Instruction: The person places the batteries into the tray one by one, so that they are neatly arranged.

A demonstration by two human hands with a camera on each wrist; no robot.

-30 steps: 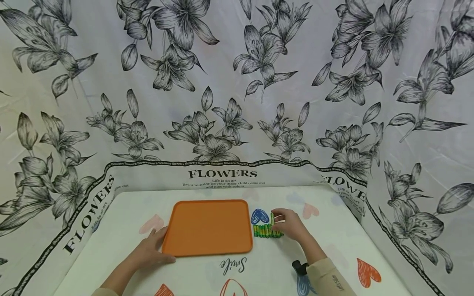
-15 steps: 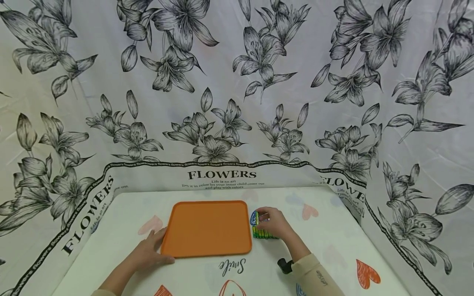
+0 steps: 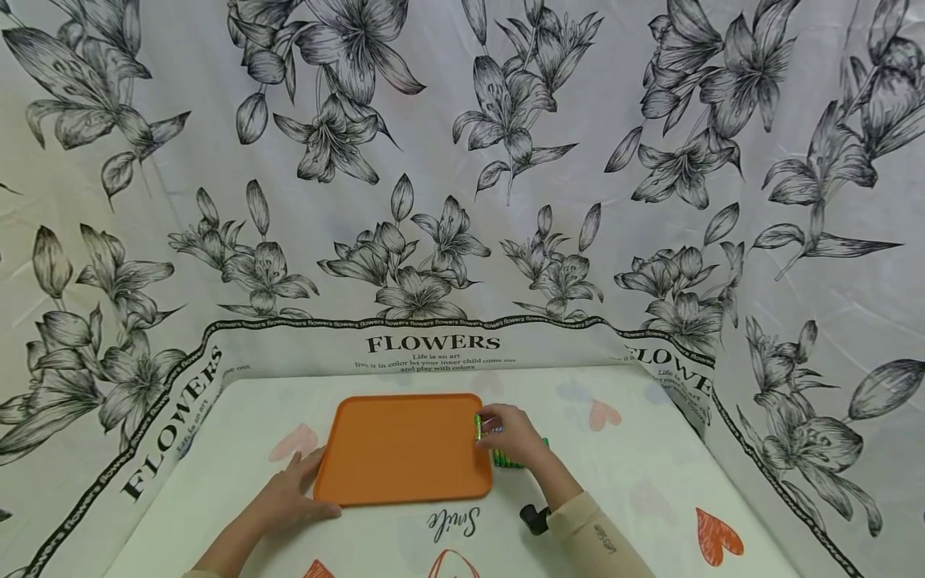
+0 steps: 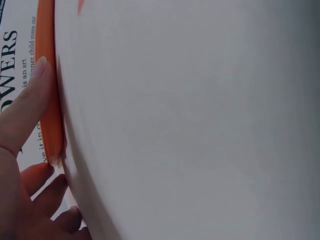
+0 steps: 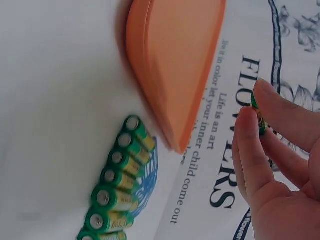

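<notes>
An orange tray (image 3: pixel 401 449) lies on the table. My left hand (image 3: pixel 287 491) rests against its near left corner, thumb along the front wall (image 4: pixel 46 85) and fingers at the left side. With thumb and fingertips, my right hand (image 3: pixel 515 435) pinches a small green-and-yellow battery (image 3: pixel 478 428), held upright over the tray's right rim. In the right wrist view the fingers cover much of this battery (image 5: pixel 261 122). To the right of the tray, several like batteries (image 5: pixel 117 175) lie side by side in a row, partly hidden behind the right hand in the head view.
A white tablecloth (image 3: pixel 390 542) printed with hearts and lettering covers the table. Flower-printed cloth (image 3: pixel 433 273) hangs behind it and on both sides. A small black object (image 3: pixel 535 519) sits at the right wrist, by the sleeve.
My right hand has carried the battery leftward, from above the row to over the tray's right rim. The left hand and the tray have stayed in place.
</notes>
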